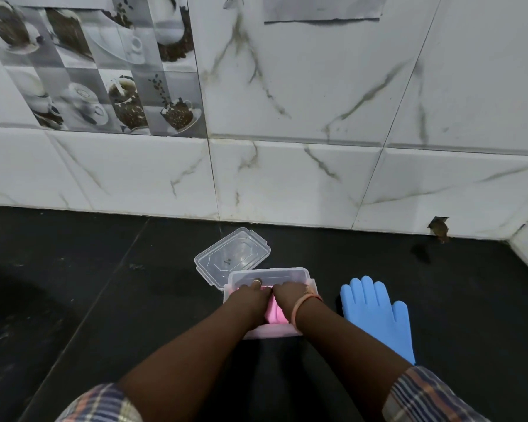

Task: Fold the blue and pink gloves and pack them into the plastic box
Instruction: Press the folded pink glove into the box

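Observation:
A clear plastic box (pixel 299 273) stands on the black counter, close in front of me. A folded pink glove (pixel 275 313) lies inside it. Both my hands are down in the box on top of the pink glove: my left hand (pixel 252 295) on its left part, my right hand (pixel 290 295) on its right part. Their fingers bend down onto the glove, and the fingertips are hidden from me. A blue glove (pixel 375 312) lies flat and unfolded on the counter just right of the box, fingers pointing away from me.
The box's clear lid (pixel 232 257) lies behind and left of the box, partly under its rim. A white marble-tiled wall (pixel 287 178) rises at the back of the counter. There is a small hole (pixel 439 228) low in the wall at the right.

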Demonstrator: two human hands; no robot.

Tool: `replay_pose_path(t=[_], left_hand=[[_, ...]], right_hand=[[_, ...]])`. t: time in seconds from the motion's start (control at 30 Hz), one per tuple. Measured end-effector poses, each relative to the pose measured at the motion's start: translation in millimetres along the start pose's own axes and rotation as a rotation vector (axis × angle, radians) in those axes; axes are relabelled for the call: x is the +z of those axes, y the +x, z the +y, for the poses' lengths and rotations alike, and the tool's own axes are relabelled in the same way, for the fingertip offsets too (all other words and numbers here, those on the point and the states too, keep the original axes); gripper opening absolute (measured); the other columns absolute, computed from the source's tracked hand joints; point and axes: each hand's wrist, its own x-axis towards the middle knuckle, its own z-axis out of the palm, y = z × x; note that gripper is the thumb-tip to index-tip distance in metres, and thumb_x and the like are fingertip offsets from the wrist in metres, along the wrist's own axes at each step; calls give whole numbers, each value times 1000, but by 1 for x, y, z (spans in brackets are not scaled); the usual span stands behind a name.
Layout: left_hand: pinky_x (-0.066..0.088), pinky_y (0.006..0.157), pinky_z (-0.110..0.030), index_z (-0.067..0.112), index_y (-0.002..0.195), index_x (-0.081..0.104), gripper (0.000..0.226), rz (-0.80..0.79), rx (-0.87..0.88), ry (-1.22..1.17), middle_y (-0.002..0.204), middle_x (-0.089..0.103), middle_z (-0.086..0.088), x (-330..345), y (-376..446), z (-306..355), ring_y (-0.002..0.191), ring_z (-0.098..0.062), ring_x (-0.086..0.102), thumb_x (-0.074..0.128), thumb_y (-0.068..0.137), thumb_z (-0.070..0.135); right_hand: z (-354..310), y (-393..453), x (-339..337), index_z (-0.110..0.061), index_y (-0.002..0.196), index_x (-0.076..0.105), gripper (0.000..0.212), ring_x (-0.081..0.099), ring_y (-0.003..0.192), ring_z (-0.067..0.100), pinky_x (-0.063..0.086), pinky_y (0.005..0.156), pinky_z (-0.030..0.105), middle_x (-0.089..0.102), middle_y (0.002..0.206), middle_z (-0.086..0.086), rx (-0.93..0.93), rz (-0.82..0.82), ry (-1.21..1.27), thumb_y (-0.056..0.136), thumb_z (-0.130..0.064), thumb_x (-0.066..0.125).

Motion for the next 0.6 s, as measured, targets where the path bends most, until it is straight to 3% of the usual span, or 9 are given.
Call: replay_pose_path(t=[0.1,0.2,0.33,0.4,0.5,0.6], left_hand=[[49,102,-43,14,139,55,48,71,-17,-19,140,54,-17,0,-4,5,122,-36,61,64,93,26],[53,99,-44,19,138,58,47,199,-22,-39,135,60,-13,1,-7,6,120,-33,63,64,94,31],[52,104,-40,31,137,64,42,265,33,-193,137,61,-8,7,-9,15,122,-28,62,60,96,37],[48,108,-38,31,135,67,39,293,47,-254,137,62,-7,11,-7,23,121,-26,61,59,98,39],[45,110,-37,26,132,68,38,330,14,-277,133,67,-4,14,2,37,119,-23,62,57,100,43],[46,111,-33,24,128,69,34,286,-19,-300,127,72,1,16,7,49,118,-19,65,55,102,42]], right_hand=[[21,-12,-6,-11,130,56,34,58,121,32,45,102,40,59,131,13,-6,112,207,97,-11,51],[50,-28,-11,-12,114,64,25,65,103,32,49,86,35,68,112,12,70,400,462,91,-9,54],[91,-57,1,-10,89,64,6,64,80,29,44,70,31,69,86,9,426,678,710,91,-15,60],[105,-72,19,-5,94,62,14,63,90,34,46,77,34,68,95,15,590,649,796,93,-18,60],[116,-90,46,-5,119,56,44,56,114,38,46,97,46,57,123,21,917,376,750,92,-39,58],[120,-102,63,2,143,30,78,40,131,44,37,108,53,36,144,27,1142,168,836,86,-38,65]])
